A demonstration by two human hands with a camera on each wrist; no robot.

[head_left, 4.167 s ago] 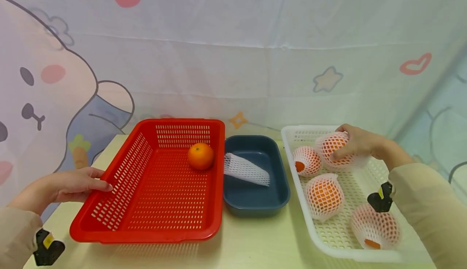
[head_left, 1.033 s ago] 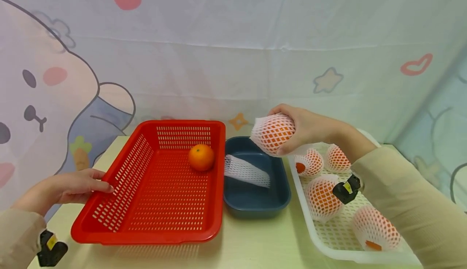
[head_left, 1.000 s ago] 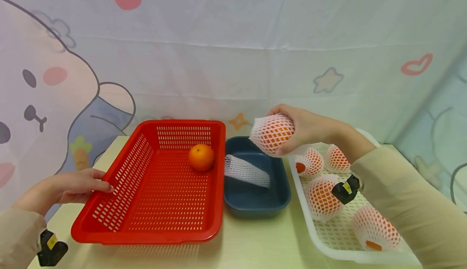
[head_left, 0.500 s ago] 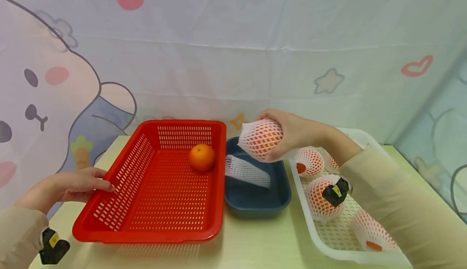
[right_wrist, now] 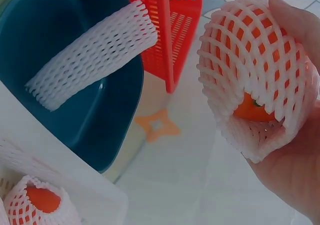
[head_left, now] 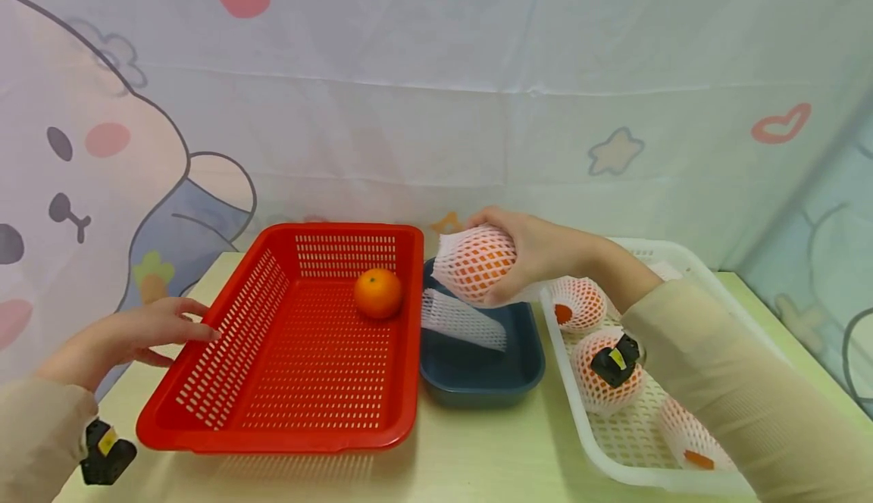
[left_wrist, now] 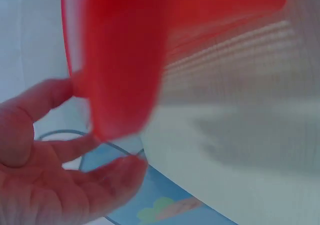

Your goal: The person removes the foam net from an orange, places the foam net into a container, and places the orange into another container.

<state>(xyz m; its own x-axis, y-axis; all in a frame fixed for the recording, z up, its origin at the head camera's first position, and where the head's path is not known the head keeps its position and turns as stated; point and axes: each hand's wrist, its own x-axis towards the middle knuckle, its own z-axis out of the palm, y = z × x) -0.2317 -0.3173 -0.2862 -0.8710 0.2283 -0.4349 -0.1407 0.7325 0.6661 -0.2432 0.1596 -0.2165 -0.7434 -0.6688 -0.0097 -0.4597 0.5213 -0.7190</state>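
Observation:
My right hand (head_left: 539, 249) grips an orange in a white foam net (head_left: 480, 260) above the dark blue tub (head_left: 477, 395). In the right wrist view, a bit of bare peel shows through the net's open end. My left hand (head_left: 146, 336) is at the left rim of the red basket (head_left: 273, 442), its fingers spread loosely, the forefinger and thumb tips reaching the rim. A bare orange (head_left: 378, 293) lies in that basket. In the tub is a flattened foam net (head_left: 467, 319), one end leaning on the tub's left rim.
At the right stands a white basket (head_left: 617, 473) with several netted oranges (head_left: 576, 302), partly hidden by my right forearm. All three containers sit on a pale yellow table (head_left: 491, 450), with a printed curtain (head_left: 409, 94) behind.
My right hand has lifted the netted orange out of the white basket and carried it left over the tub. My left hand has loosened at the red rim, its fingers spreading apart.

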